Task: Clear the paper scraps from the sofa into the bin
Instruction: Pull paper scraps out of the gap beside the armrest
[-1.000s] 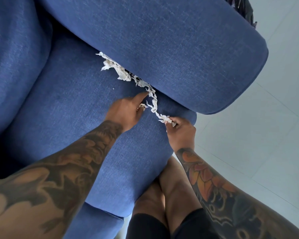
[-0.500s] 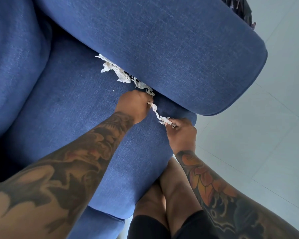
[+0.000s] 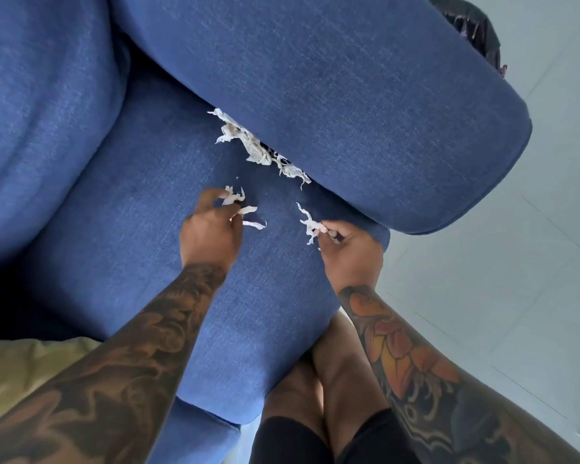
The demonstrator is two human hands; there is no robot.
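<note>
Your biggest risk right now is dropping bits: the shreds you hold are thin and ragged, several strands stick out loose beyond your fingers, and any quick swing toward the bin could shed them onto the seat cushion [image 3: 154, 249] or the tiled floor [image 3: 503, 269]. A second risk sits in the crease under the sofa armrest [image 3: 332, 95], where the remaining paper scraps [image 3: 255, 147] lie partly tucked into the gap; a careless pull there would likely tear them smaller or push them deeper. Your left hand [image 3: 211, 229] hangs over the middle of the seat, knuckles toward you, fingers curled and pinching a small white bunch [image 3: 240, 209] with tails poking out to the right. Your right hand [image 3: 347, 247] is near the cushion's front corner, just below the armrest, thumb and fingers clamped on another twisted strand [image 3: 308, 224]. The two hands are apart, with bare cushion between them. A dark shape [image 3: 472, 31] behind the armrest may be the bin, though you cannot tell from here.
</note>
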